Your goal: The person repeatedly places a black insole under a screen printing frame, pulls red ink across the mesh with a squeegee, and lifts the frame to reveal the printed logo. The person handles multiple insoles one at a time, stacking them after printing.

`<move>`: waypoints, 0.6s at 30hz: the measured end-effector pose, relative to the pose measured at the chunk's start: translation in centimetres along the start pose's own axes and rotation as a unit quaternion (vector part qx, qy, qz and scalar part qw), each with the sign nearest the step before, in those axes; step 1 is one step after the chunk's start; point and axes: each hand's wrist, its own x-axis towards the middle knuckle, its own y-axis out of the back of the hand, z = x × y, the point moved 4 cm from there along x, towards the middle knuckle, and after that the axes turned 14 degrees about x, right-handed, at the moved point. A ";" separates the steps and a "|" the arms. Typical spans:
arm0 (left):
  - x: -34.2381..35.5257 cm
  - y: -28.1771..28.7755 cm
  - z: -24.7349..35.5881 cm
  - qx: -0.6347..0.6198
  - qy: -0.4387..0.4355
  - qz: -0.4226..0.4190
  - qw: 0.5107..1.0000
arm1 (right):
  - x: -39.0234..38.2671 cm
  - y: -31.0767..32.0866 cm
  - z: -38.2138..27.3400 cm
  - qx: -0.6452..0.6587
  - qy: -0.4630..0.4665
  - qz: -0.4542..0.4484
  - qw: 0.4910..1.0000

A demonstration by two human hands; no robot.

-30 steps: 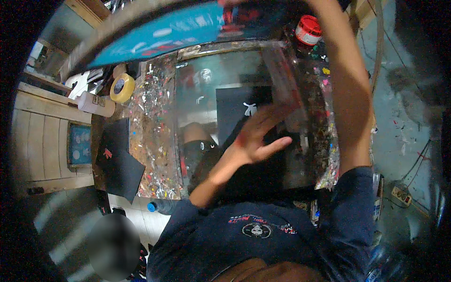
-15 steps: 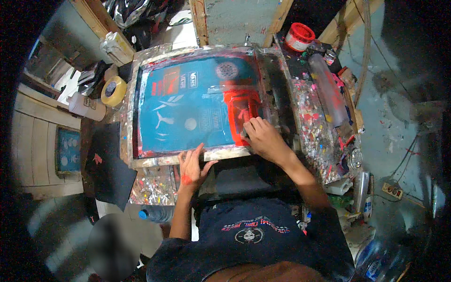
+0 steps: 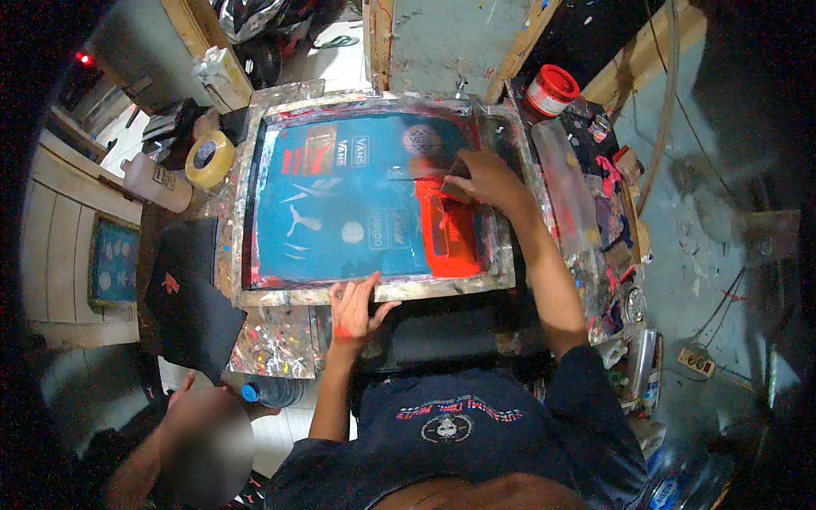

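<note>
The wood-framed blue screen [image 3: 331, 259] lies over the paint-spattered table [image 3: 276, 344], red ink [image 3: 450, 251] coating its right side. The right hand [image 3: 495, 183] is at the ink's far end, fingers curled; whether they grip anything cannot be told. The left hand [image 3: 352, 313], fingers spread, rests unclasped on the near rim [image 3: 450, 289].

Bright red ink [image 3: 459, 257] lies just nearside of the right grip [image 3: 491, 178] on a teal-blue screen mesh [image 3: 340, 259] patterned with whitish motifs, while left of the left grip [image 3: 353, 311] are a multicolour-speckled bench [image 3: 276, 347] and black sheets [image 3: 194, 313] bearing a red motif [image 3: 172, 283].
</note>
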 end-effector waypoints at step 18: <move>-0.2 2.1 0.6 -0.021 0.068 -0.007 0.997 | 2.5 -2.6 1.4 -0.015 0.083 0.022 0.996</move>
